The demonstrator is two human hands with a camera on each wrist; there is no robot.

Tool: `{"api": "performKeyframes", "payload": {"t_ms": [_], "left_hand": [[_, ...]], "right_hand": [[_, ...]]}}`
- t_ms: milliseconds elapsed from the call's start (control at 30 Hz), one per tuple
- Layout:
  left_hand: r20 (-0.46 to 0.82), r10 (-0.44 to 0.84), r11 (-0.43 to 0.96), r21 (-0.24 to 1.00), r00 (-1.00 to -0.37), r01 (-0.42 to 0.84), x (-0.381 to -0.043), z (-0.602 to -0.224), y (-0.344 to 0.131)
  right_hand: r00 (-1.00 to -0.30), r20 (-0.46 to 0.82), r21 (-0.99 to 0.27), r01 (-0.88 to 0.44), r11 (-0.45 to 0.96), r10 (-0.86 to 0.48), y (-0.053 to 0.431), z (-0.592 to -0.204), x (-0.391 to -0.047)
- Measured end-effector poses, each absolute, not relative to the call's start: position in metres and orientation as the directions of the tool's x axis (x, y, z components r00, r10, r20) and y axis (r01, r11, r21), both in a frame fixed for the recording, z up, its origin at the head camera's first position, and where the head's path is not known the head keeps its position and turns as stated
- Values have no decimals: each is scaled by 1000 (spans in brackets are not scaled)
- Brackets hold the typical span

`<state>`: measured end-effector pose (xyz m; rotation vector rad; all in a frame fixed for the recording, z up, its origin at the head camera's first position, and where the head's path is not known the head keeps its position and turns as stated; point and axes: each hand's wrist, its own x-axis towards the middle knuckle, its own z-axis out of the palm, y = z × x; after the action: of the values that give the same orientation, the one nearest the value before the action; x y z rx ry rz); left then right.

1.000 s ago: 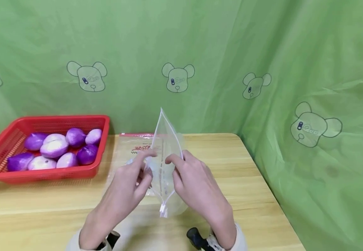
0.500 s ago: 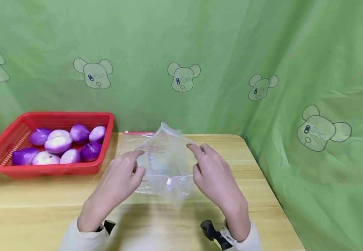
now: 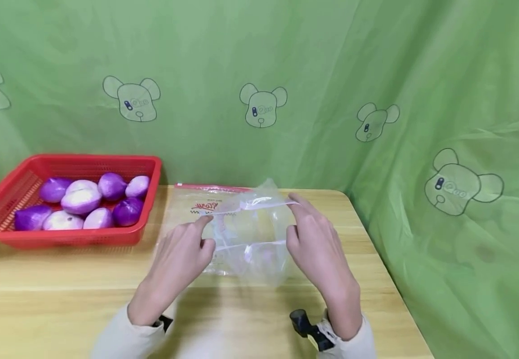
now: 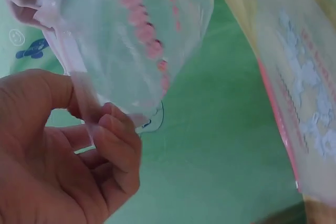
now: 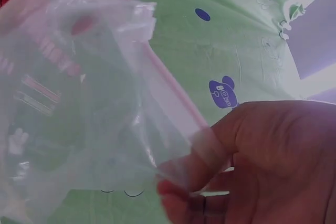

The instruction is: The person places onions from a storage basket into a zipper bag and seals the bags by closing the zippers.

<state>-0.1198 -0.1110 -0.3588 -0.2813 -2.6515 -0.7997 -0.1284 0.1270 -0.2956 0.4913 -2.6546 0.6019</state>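
Observation:
A clear plastic zip bag [image 3: 259,229] is stretched sideways between both hands, its mouth spread wide above the table. My left hand [image 3: 176,259] pinches the left side of the rim between thumb and fingers, as the left wrist view shows with the bag's reddish print [image 4: 142,24] facing the camera. On the other side, my right hand [image 3: 320,244] grips the rim; in the right wrist view its thumb [image 5: 202,156] lies against the film. Under the held bag, another printed bag [image 3: 205,205] with a red zip strip lies flat on the table, partly covered from sight.
A red plastic basket [image 3: 149,194] holding several purple onions [image 3: 81,197] stands on the left of the wooden table [image 3: 241,309]. Green curtains [image 3: 196,60] printed with bear faces hang behind the table and along its right side.
Both hands have moved apart, pulling the bag's mouth from a tall narrow shape to a wide one. The right hand has shifted rightward. The basket stays in place.

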Motion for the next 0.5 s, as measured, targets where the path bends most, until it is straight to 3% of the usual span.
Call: {"api": "performKeyframes", "payload": {"t_ms": [267, 500], "left_hand": [[223, 79, 782, 591, -972, 199, -130, -368, -108], [183, 123, 743, 634, -975, 213, -135, -373, -109]], "right_hand": [[-867, 394, -310, -438, 844, -305, 131, -298, -130], [-828, 392, -376, -542, 752, -401, 133, -297, -135]]}}
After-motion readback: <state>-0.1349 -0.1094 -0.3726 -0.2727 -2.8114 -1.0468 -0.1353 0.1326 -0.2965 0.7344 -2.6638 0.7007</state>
